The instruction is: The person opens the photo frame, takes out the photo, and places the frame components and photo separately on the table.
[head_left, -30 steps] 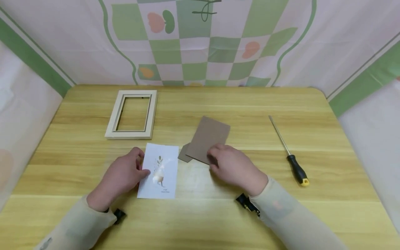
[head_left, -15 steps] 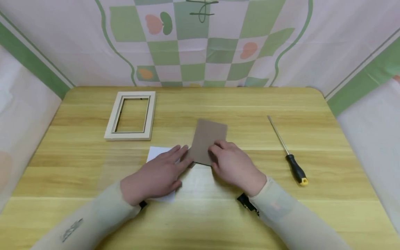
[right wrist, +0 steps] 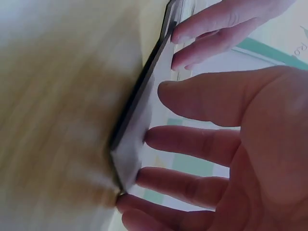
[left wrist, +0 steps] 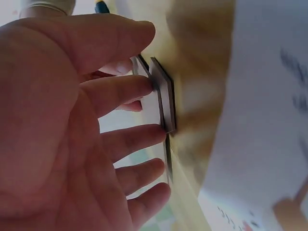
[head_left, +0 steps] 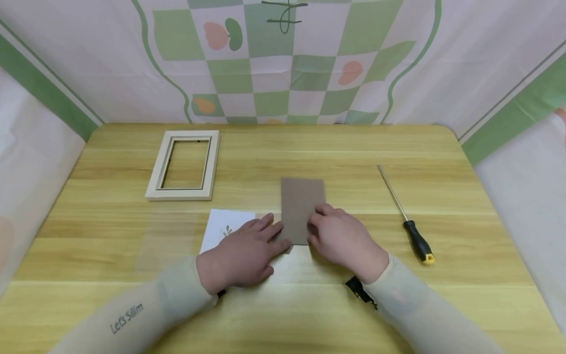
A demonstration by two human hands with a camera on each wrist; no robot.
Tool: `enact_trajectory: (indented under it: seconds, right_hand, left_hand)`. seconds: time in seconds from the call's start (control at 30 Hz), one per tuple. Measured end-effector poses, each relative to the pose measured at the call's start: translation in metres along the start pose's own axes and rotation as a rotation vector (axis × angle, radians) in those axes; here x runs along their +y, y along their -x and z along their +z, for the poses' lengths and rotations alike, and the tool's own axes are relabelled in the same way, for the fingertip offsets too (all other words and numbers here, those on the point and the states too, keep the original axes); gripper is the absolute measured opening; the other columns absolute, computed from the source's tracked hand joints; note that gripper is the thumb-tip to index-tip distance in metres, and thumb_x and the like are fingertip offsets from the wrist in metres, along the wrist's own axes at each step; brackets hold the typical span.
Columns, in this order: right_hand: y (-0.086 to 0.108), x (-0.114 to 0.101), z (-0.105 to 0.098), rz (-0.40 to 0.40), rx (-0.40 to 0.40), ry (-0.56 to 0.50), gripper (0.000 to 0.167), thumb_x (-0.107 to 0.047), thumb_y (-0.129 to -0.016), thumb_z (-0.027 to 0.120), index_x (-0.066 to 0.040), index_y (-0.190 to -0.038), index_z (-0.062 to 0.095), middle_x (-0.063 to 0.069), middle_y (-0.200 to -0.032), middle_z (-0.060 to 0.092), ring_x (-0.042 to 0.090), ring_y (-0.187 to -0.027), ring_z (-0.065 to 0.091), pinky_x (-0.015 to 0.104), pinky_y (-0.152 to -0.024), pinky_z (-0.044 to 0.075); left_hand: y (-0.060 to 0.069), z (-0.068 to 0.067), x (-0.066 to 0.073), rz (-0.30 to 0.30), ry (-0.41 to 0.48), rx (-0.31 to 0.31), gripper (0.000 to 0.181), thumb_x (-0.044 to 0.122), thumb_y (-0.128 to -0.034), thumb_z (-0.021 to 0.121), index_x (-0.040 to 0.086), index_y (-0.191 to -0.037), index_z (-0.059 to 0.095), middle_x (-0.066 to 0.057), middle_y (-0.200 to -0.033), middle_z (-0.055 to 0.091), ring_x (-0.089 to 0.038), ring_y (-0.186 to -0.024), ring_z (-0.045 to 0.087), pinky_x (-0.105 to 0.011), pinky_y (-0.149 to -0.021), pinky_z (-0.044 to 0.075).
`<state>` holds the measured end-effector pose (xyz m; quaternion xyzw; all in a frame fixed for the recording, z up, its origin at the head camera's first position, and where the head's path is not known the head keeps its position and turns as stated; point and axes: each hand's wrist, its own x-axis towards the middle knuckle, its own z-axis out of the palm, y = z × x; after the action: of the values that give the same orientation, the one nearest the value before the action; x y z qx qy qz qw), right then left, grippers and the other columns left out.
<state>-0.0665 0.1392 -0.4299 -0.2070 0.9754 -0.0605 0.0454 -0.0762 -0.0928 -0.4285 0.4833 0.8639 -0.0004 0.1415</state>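
Note:
A brown picture-frame backing board (head_left: 298,209) lies between the two hands, its small stand leg (head_left: 286,250) poking out at the lower left corner. My left hand (head_left: 243,253) reaches over a white printed card (head_left: 216,230), fingers spread and nearly straight, fingertips at the board's left edge. On the other side my right hand (head_left: 347,243) rests its fingertips and thumb along the board's right edge. The right wrist view shows those fingers (right wrist: 192,139) only slightly bent against the board. Much of the card is hidden under the left hand and forearm.
A cream picture frame (head_left: 179,194) lies at the back left. Near it a faint clear sheet (head_left: 165,241) is on the wooden table (head_left: 265,147). To the right is a screwdriver (head_left: 417,241) with a black and yellow handle.
My left hand has left the card's left edge and crossed over it to the board. The board has turned upright and come slightly nearer. My right hand has shifted a little right.

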Motion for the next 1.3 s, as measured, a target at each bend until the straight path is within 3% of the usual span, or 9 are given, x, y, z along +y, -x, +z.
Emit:
enact_trajectory:
  seconds: [0.17, 0.3, 0.6, 0.87, 0.97, 1.13, 1.2, 1.3]
  right_hand:
    - [0.011, -0.004, -0.001, -0.035, -0.002, 0.068, 0.033, -0.025, -0.083, 0.08, -0.005, -0.107, 0.069, 0.014, -0.096, 0.063, 0.024, -0.067, 0.059, 0.039, -0.061, 0.053]
    - [0.02, -0.008, -0.002, -0.039, 0.002, 0.08, 0.028, -0.024, -0.081, 0.082, -0.007, -0.099, 0.069, 0.011, -0.085, 0.057, 0.017, -0.054, 0.046, 0.034, -0.049, 0.046]
    - [0.035, -0.015, -0.002, 0.004, -0.003, 0.076, 0.021, -0.021, -0.079, 0.082, -0.01, -0.092, 0.069, 0.01, -0.083, 0.055, 0.019, -0.056, 0.047, 0.035, -0.048, 0.045]
    - [0.047, -0.019, -0.006, 0.009, -0.047, 0.09, 0.019, -0.021, -0.078, 0.081, -0.011, -0.089, 0.069, 0.007, -0.08, 0.055, 0.02, -0.063, 0.051, 0.036, -0.056, 0.046]
    - [0.052, -0.015, -0.007, 0.013, -0.05, 0.068, 0.025, -0.024, -0.08, 0.081, -0.01, -0.098, 0.071, 0.01, -0.09, 0.062, 0.024, -0.071, 0.058, 0.039, -0.063, 0.051]
    - [0.06, 0.012, -0.011, 0.029, 0.038, 0.002, 0.041, -0.025, -0.083, 0.078, -0.003, -0.116, 0.068, 0.017, -0.114, 0.065, 0.035, -0.098, 0.064, 0.051, -0.083, 0.053]
    - [0.066, 0.028, -0.012, 0.074, 0.067, -0.009, 0.044, -0.024, -0.084, 0.077, -0.001, -0.12, 0.066, 0.022, -0.119, 0.063, 0.041, -0.106, 0.061, 0.056, -0.089, 0.049]
    - [0.078, 0.053, -0.013, 0.142, 0.093, 0.006, 0.051, -0.022, -0.083, 0.077, 0.003, -0.124, 0.062, 0.032, -0.124, 0.057, 0.05, -0.115, 0.053, 0.065, -0.095, 0.041]
  left_hand:
    - [0.004, 0.001, 0.014, 0.03, -0.004, -0.037, 0.056, 0.04, -0.0941, 0.063, 0.024, -0.147, 0.053, -0.013, -0.155, 0.037, -0.036, -0.144, 0.028, -0.046, -0.112, 0.029]
    - [0.005, 0.003, 0.024, 0.031, 0.002, -0.057, 0.057, 0.041, -0.094, 0.064, 0.026, -0.147, 0.051, -0.012, -0.157, 0.035, -0.033, -0.145, 0.027, -0.044, -0.113, 0.029]
    - [0.005, 0.003, 0.039, 0.038, -0.003, -0.064, 0.057, 0.042, -0.0924, 0.065, 0.028, -0.146, 0.053, -0.01, -0.156, 0.037, -0.033, -0.143, 0.031, -0.042, -0.111, 0.031]
    - [0.01, 0.003, 0.05, 0.063, -0.012, -0.078, 0.056, 0.045, -0.0933, 0.064, 0.032, -0.146, 0.052, -0.006, -0.157, 0.036, -0.031, -0.144, 0.029, -0.041, -0.111, 0.031]
    - [0.011, 0.006, 0.051, 0.078, -0.016, -0.068, 0.057, 0.046, -0.0936, 0.063, 0.032, -0.147, 0.051, -0.006, -0.157, 0.035, -0.032, -0.144, 0.028, -0.041, -0.112, 0.03]
    - [0.018, 0.011, 0.047, 0.089, 0.018, -0.019, 0.061, 0.046, -0.0936, 0.063, 0.029, -0.15, 0.047, -0.008, -0.159, 0.031, -0.033, -0.144, 0.028, -0.042, -0.112, 0.03]
    - [0.023, 0.014, 0.043, 0.059, 0.051, -0.011, 0.063, 0.045, -0.0937, 0.063, 0.028, -0.152, 0.045, -0.01, -0.16, 0.028, -0.036, -0.144, 0.026, -0.045, -0.113, 0.028]
    - [0.036, 0.017, 0.035, -0.06, 0.094, -0.015, 0.066, 0.045, -0.0928, 0.065, 0.025, -0.152, 0.044, -0.015, -0.16, 0.025, -0.043, -0.144, 0.023, -0.053, -0.113, 0.025]
